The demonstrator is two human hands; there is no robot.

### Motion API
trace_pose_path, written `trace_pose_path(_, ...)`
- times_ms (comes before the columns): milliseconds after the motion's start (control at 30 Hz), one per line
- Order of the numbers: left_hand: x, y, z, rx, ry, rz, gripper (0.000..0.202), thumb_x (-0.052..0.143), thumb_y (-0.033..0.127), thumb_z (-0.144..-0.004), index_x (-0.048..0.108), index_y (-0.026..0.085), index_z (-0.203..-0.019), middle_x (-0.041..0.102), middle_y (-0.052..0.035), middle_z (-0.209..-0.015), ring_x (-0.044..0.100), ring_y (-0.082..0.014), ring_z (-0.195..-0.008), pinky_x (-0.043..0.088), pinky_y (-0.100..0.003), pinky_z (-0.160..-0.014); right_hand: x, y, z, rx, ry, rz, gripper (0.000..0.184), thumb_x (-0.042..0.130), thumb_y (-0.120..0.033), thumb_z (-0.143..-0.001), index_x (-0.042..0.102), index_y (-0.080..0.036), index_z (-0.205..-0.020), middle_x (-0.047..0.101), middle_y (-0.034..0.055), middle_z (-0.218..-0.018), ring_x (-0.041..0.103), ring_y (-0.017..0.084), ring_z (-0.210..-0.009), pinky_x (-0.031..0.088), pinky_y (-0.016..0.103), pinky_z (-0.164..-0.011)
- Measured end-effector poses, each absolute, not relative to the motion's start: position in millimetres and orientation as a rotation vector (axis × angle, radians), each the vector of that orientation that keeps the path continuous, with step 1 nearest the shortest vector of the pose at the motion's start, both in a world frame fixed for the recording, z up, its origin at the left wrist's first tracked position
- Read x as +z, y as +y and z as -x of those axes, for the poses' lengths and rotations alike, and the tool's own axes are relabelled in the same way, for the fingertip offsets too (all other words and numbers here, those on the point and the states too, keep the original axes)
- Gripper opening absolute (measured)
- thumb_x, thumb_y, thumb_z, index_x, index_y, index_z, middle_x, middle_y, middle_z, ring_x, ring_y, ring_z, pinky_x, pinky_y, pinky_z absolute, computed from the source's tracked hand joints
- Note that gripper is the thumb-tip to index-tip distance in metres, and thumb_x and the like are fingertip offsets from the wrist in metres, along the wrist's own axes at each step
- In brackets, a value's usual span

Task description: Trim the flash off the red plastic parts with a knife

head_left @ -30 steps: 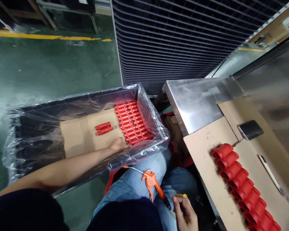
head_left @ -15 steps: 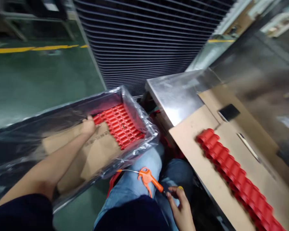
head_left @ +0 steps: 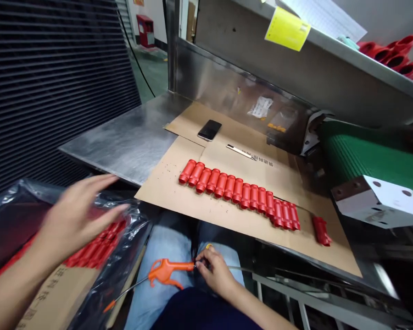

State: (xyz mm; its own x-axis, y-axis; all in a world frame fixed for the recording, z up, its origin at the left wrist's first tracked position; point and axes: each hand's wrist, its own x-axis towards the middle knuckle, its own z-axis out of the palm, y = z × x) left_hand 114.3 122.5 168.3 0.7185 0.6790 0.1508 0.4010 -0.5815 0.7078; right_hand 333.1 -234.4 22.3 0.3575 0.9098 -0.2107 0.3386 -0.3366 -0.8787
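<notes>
My left hand (head_left: 74, 222) is in the air over the plastic-lined box, fingers stretched and thumb apart, with nothing in it. Under it, red cylindrical parts (head_left: 98, 250) lie side by side in the box, partly hidden by the hand and forearm. My right hand (head_left: 215, 270), low over my lap, pinches the rear end of an orange air blow gun (head_left: 165, 271), where the hose joins the handle. The gun's thin nozzle points left. On the cardboard-covered bench, several red cylinders (head_left: 229, 186) lie in a slanting row. A separate red part (head_left: 321, 231) lies to their right.
A phone (head_left: 209, 130) and a slim pen-like cutter (head_left: 241, 152) lie on the cardboard (head_left: 172, 188). A green conveyor belt (head_left: 375, 153) stands at the right. Above the bench, a metal shelf (head_left: 244, 50) holds more red parts (head_left: 392, 55). Cardboard (head_left: 60, 293) lies inside the box.
My view has swung right towards the bench. My left hand has let go of the red parts and risen out of the box, open. My right hand still holds the air blow gun.
</notes>
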Motion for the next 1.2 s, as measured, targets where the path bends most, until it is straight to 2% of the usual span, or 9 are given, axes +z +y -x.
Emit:
trace_pose_path(100,188,127,-203,0.413,0.426,-2.523,0.112,0.093,0.070,-0.073,0.045,0.043,-0.170,0.034,-0.0027,-0.183,0.036,-0.0469,-0.165,0.031,-0.062,-0.135,20,-232,-331,0.954,-1.081,1.801,0.008,0.068,-0.019,-0.098,0.075,-0.023,-0.098,0.069,0.0037,-0.095,0.067,0.018,-0.079,0.056,0.029,-0.076)
trace_pose_path(200,188,137,-293,0.118,0.171,-2.643,0.133,0.096,0.079,-0.060,0.041,0.039,-0.174,0.016,-0.0124,-0.189,0.023,-0.0551,-0.168,0.023,-0.072,-0.131,16,-240,-333,0.936,-1.044,1.768,0.009,0.066,-0.019,-0.098,0.074,-0.023,-0.099,0.067,0.0035,-0.096,0.066,0.017,-0.079,0.055,0.028,-0.074)
trace_pose_path(300,183,136,-339,-0.085,0.056,-2.696,0.129,0.096,0.078,-0.062,0.042,0.042,-0.174,0.030,-0.0145,-0.185,0.028,-0.0550,-0.166,0.024,-0.072,-0.128,8,-255,-338,0.916,-0.992,1.744,0.009,0.065,-0.020,-0.099,0.074,-0.023,-0.100,0.067,0.0036,-0.096,0.065,0.016,-0.075,0.054,0.027,-0.070)
trace_pose_path(467,183,127,-339,-0.116,0.056,-2.754,0.088,0.083,0.066,-0.085,0.056,0.042,-0.165,0.062,-0.0089,-0.164,0.049,-0.0457,-0.153,0.031,-0.062,-0.124,-12,-273,-343,0.896,-0.913,1.714,0.010,0.064,-0.019,-0.098,0.072,-0.022,-0.092,0.065,0.0031,-0.091,0.063,0.017,-0.076,0.052,0.027,-0.069)
trace_pose_path(700,193,126,-332,-0.161,-0.025,-2.756,0.079,0.083,0.063,-0.088,0.061,0.039,-0.160,0.065,-0.0114,-0.160,0.054,-0.0425,-0.147,0.032,-0.058,-0.121,-27,-269,-345,0.952,-0.894,1.691,0.012,0.064,-0.012,-0.094,0.073,-0.021,-0.092,0.063,0.0027,-0.093,0.062,0.015,-0.073,0.050,0.025,-0.067)
trace_pose_path(800,193,129,-330,-0.183,-0.046,-2.757,0.091,0.085,0.071,-0.084,0.055,0.041,-0.164,0.058,-0.0130,-0.167,0.049,-0.0458,-0.153,0.026,-0.061,-0.125,-27,-266,-345,0.968,-0.889,1.690,0.014,0.063,-0.011,-0.095,0.073,-0.021,-0.093,0.063,0.0029,-0.093,0.062,0.015,-0.072,0.049,0.025,-0.067)
trace_pose_path(967,200,134,-306,-0.024,0.349,-2.750,0.126,0.084,0.077,-0.080,0.019,0.038,-0.180,0.027,-0.0196,-0.184,0.031,-0.0536,-0.164,0.025,-0.073,-0.128,-28,-263,-346,0.985,-0.907,1.667,0.016,0.062,-0.009,-0.096,0.072,-0.021,-0.092,0.063,0.0032,-0.093,0.062,0.016,-0.074,0.048,0.026,-0.068)
trace_pose_path(1033,204,138,-294,-0.029,0.529,-2.720,0.120,0.080,0.074,-0.084,0.020,0.035,-0.180,0.030,-0.0203,-0.182,0.034,-0.0512,-0.164,0.032,-0.070,-0.127,-30,-263,-347,0.986,-0.917,1.660,0.018,0.061,-0.008,-0.096,0.072,-0.021,-0.091,0.063,0.0032,-0.093,0.061,0.017,-0.075,0.048,0.027,-0.069)
trace_pose_path(1200,211,150,-284,-0.333,0.528,-2.657,0.132,0.093,0.062,-0.070,0.027,0.025,-0.178,0.023,-0.0244,-0.181,0.031,-0.0517,-0.165,0.034,-0.062,-0.131,-33,-266,-351,0.985,-0.955,1.642,0.019,0.061,-0.006,-0.095,0.072,-0.021,-0.091,0.064,0.0036,-0.094,0.061,0.017,-0.076,0.047,0.028,-0.070)
